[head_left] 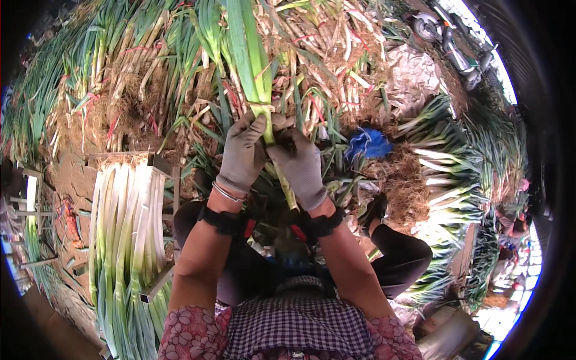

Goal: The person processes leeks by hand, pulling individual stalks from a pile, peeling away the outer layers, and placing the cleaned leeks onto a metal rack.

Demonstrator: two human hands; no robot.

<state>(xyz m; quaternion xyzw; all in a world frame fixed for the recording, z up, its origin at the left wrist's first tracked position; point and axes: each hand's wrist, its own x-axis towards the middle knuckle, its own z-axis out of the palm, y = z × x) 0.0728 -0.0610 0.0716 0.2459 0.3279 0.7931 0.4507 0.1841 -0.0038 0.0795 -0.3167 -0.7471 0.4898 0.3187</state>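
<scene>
Grey-gloved left hand [245, 144] and grey-gloved right hand [299, 165] close their fingers on one long green leek [255, 84] beyond the lap, seemingly mid-cleaning. Leftward, clean white-stalked leeks [126, 222] sit in a square-tube metal rack [157, 283]; farther out, soil-brown rooted leek bundles [150, 78] look undone.

Left hand [243, 150] and right hand [298, 165], both in grey gloves, are raised side by side at mid-scene, fingers bent inward in a closed grip. Left forearm [201, 264] and right forearm [354, 258] run from the near side, converging toward the far. Each wears a black band near the wrist; bracelet [228, 192] noted, left only.
</scene>
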